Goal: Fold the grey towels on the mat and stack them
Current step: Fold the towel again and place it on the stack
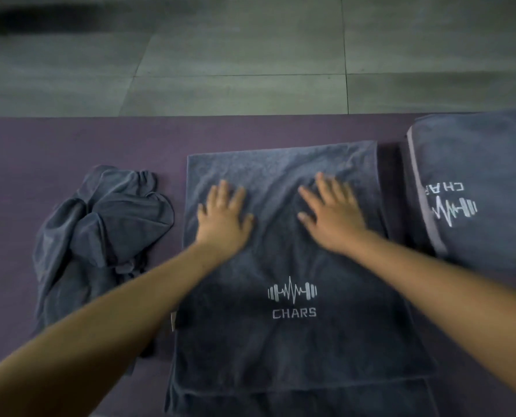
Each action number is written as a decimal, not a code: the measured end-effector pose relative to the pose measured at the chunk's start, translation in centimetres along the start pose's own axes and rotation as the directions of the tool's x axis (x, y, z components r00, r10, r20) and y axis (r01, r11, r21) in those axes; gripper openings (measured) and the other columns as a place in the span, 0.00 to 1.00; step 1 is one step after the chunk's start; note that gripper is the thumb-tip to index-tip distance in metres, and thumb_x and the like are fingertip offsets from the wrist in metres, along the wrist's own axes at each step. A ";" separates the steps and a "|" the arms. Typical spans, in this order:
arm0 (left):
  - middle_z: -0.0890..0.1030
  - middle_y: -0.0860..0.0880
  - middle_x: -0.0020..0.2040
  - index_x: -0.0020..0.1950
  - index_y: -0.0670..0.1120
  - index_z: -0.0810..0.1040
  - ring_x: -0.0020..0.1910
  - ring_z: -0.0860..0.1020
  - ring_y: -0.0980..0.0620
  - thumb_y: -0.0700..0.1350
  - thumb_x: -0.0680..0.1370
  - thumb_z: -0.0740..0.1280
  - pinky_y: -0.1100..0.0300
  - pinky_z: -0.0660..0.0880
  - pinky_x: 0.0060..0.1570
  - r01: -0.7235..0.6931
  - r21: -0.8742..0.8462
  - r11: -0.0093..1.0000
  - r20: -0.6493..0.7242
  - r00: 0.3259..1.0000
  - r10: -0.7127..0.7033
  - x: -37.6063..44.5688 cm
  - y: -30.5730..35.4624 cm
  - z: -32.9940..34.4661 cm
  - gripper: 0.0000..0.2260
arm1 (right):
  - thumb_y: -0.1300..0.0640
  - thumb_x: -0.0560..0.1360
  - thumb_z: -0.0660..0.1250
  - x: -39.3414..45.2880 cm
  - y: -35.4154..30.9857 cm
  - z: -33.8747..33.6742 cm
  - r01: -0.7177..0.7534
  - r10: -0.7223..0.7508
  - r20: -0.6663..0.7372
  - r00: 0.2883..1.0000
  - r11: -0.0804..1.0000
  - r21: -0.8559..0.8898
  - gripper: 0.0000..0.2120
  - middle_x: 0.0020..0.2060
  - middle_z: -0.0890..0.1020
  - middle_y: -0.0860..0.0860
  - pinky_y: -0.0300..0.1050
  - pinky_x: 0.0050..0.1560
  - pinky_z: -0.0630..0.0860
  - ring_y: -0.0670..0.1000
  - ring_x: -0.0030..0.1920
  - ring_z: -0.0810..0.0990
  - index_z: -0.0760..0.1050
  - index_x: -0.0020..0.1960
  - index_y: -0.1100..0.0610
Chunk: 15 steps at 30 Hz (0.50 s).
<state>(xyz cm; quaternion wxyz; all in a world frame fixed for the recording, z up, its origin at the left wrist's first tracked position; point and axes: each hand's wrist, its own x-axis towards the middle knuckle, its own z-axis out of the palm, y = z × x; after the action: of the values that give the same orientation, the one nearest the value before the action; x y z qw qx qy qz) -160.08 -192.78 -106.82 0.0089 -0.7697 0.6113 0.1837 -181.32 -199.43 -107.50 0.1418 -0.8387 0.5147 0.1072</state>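
Observation:
A grey towel [283, 260] with a white dumbbell logo and the word CHARS lies flat and folded in the middle of the purple mat [79, 139]. My left hand [223, 218] and my right hand [328, 212] both press flat on its far half, fingers spread. A crumpled grey towel [100, 236] lies on the mat to the left. At the right edge sits a folded grey towel [476, 200], logo up and turned sideways.
Beyond the mat's far edge runs a grey tiled floor [250, 55]. A strip of bare mat shows between the middle towel and the folded towel on the right.

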 end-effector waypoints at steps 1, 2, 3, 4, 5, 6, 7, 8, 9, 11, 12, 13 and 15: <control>0.40 0.45 0.78 0.78 0.53 0.47 0.77 0.40 0.42 0.60 0.80 0.49 0.38 0.44 0.72 -0.086 0.085 0.993 0.061 0.995 0.081 -1.2 0.4 1.8 0.29 | 0.35 0.76 0.36 -1.0 -0.5 1.5 0.077 -0.077 0.023 0.997 0.997 -0.016 0.31 0.76 0.38 0.54 0.55 0.73 0.36 0.57 0.75 0.36 0.40 0.76 0.46; 0.38 0.45 0.78 0.78 0.54 0.44 0.76 0.38 0.42 0.63 0.78 0.44 0.36 0.41 0.71 -0.144 0.144 0.979 0.109 0.986 0.129 -2.4 0.3 3.6 0.31 | 0.32 0.72 0.27 -1.8 -0.6 2.9 0.107 -0.106 0.035 0.994 0.994 -0.031 0.35 0.76 0.38 0.52 0.54 0.73 0.34 0.55 0.75 0.35 0.37 0.76 0.45; 0.39 0.45 0.78 0.78 0.54 0.43 0.77 0.39 0.42 0.65 0.75 0.42 0.35 0.40 0.71 -0.171 0.176 0.969 0.125 0.981 0.150 -3.6 -0.2 5.2 0.33 | 0.31 0.67 0.21 -2.7 -0.1 4.3 0.084 -0.083 0.035 0.996 0.996 -0.030 0.39 0.76 0.38 0.50 0.53 0.73 0.33 0.54 0.75 0.34 0.35 0.75 0.44; 0.44 0.45 0.79 0.78 0.54 0.45 0.77 0.42 0.41 0.65 0.75 0.43 0.34 0.40 0.70 -0.160 0.192 0.968 0.107 0.984 0.142 -4.8 -1.0 6.3 0.33 | 0.31 0.66 0.20 -3.6 0.5 5.5 0.020 -0.020 0.006 1.000 1.000 -0.011 0.39 0.76 0.38 0.50 0.53 0.72 0.32 0.55 0.75 0.34 0.34 0.74 0.43; 0.51 0.44 0.78 0.78 0.53 0.50 0.76 0.48 0.40 0.65 0.75 0.46 0.34 0.43 0.70 -0.132 0.187 0.973 0.073 0.990 0.120 -5.8 -2.1 7.3 0.33 | 0.31 0.68 0.23 -4.6 1.3 6.4 -0.062 0.063 -0.029 0.998 0.998 0.012 0.37 0.76 0.39 0.51 0.52 0.72 0.31 0.55 0.75 0.36 0.35 0.74 0.44; 0.57 0.43 0.77 0.77 0.52 0.54 0.75 0.53 0.39 0.64 0.75 0.49 0.34 0.46 0.69 -0.097 0.176 0.980 0.046 0.995 0.090 -6.8 -3.3 7.9 0.32 | 0.32 0.71 0.29 -5.7 2.0 7.0 -0.140 0.142 -0.069 0.987 0.990 0.031 0.35 0.76 0.42 0.53 0.52 0.72 0.33 0.57 0.76 0.39 0.38 0.75 0.45; 0.61 0.42 0.76 0.76 0.52 0.57 0.74 0.56 0.38 0.64 0.76 0.50 0.34 0.49 0.68 -0.071 0.181 0.981 0.019 0.997 0.068 -7.7 -4.2 8.1 0.31 | 0.34 0.74 0.34 -6.8 2.6 7.5 -0.197 0.200 -0.102 0.974 0.979 0.045 0.34 0.76 0.46 0.56 0.52 0.72 0.35 0.59 0.76 0.43 0.43 0.76 0.47; 0.62 0.42 0.75 0.76 0.51 0.58 0.74 0.58 0.37 0.64 0.77 0.49 0.34 0.51 0.68 -0.052 0.188 0.981 0.025 0.999 0.048 -8.7 -5.1 8.2 0.30 | 0.35 0.75 0.36 -7.8 3.1 7.8 -0.232 0.236 -0.119 0.964 0.971 0.051 0.34 0.76 0.51 0.59 0.53 0.72 0.39 0.61 0.76 0.48 0.48 0.76 0.50; 0.62 0.41 0.75 0.76 0.51 0.58 0.73 0.59 0.36 0.65 0.78 0.45 0.33 0.54 0.68 -0.049 0.185 0.981 0.031 0.999 0.044 -9.6 -5.8 8.3 0.31 | 0.36 0.77 0.37 -8.7 3.5 8.1 -0.246 0.251 -0.121 0.960 0.968 0.056 0.34 0.75 0.55 0.62 0.54 0.72 0.42 0.62 0.75 0.52 0.53 0.76 0.52; 0.59 0.40 0.76 0.77 0.49 0.57 0.74 0.58 0.35 0.68 0.76 0.38 0.32 0.58 0.67 -0.017 0.143 0.990 0.080 0.997 0.005 -11.3 -6.3 7.8 0.36 | 0.37 0.78 0.36 -10.3 4.2 8.4 -0.223 0.225 -0.116 0.967 0.974 0.032 0.34 0.72 0.60 0.65 0.56 0.71 0.48 0.64 0.73 0.56 0.57 0.75 0.56; 0.54 0.40 0.77 0.78 0.49 0.53 0.75 0.54 0.36 0.71 0.72 0.33 0.34 0.56 0.69 -0.003 0.127 0.992 0.102 0.995 -0.010 -12.2 -6.3 7.5 0.41 | 0.37 0.78 0.36 -11.2 4.4 8.5 -0.200 0.200 -0.108 0.974 0.980 0.007 0.34 0.71 0.63 0.66 0.57 0.70 0.50 0.64 0.72 0.58 0.59 0.74 0.57; 0.48 0.42 0.79 0.78 0.50 0.48 0.77 0.47 0.39 0.74 0.66 0.27 0.37 0.51 0.71 -0.008 0.111 0.994 0.135 0.991 -0.007 -13.2 -6.3 7.2 0.47 | 0.37 0.78 0.37 -12.0 4.5 8.5 -0.171 0.168 -0.099 0.981 0.985 -0.022 0.34 0.70 0.65 0.66 0.58 0.69 0.53 0.65 0.70 0.61 0.61 0.73 0.57; 0.40 0.48 0.78 0.78 0.55 0.45 0.77 0.39 0.46 0.78 0.56 0.23 0.43 0.43 0.73 -0.037 0.090 0.995 0.298 0.955 0.008 -15.2 -5.6 6.1 0.54 | 0.37 0.78 0.42 -13.8 4.4 8.5 -0.098 0.091 -0.092 0.992 0.993 -0.070 0.32 0.67 0.70 0.64 0.58 0.66 0.57 0.65 0.67 0.69 0.67 0.70 0.56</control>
<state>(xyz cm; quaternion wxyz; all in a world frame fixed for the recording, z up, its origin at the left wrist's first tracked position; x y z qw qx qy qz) -159.26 -175.68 -109.18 0.1352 -0.7251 0.6197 0.2682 -191.75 -186.86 -111.57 0.0824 -0.8221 0.5553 0.0953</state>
